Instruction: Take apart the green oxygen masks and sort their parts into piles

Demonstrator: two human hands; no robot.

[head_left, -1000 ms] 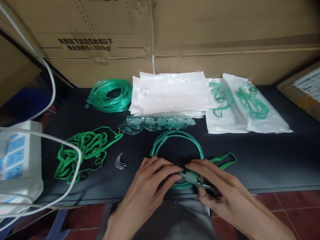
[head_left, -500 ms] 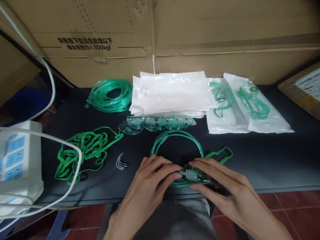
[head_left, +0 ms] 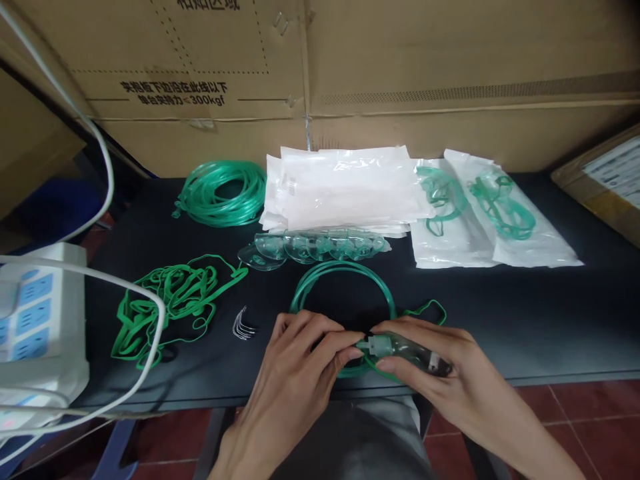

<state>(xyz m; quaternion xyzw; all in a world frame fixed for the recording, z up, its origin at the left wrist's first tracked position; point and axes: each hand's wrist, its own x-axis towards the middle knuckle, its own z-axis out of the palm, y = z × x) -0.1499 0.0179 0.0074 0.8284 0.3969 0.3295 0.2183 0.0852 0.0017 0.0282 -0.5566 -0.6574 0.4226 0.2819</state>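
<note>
My left hand (head_left: 305, 363) pinches the end of the coiled green tubing (head_left: 345, 267) between thumb and fingers. My right hand (head_left: 440, 360) is closed round a clear mask (head_left: 409, 349), whose pale green connector (head_left: 383, 345) points left and meets the tube end at my left fingertips. A green elastic strap (head_left: 436, 305) loops out behind my right hand. Just beyond the coil lies a row of clear green masks (head_left: 320, 245). Left of my left hand are several thin metal strips (head_left: 243, 325).
Green straps (head_left: 175, 300) lie tangled at left, near a white power strip (head_left: 45, 313) and its cable. Behind are a large tubing coil (head_left: 223, 193), white packets (head_left: 350, 187) and two bagged mask sets (head_left: 510, 213). Cardboard boxes (head_left: 450, 53) stand at the back.
My right hand has turned the mask slightly, showing more of it. The tubing coil has shifted a little left, and the strap loop behind my right hand has drawn in.
</note>
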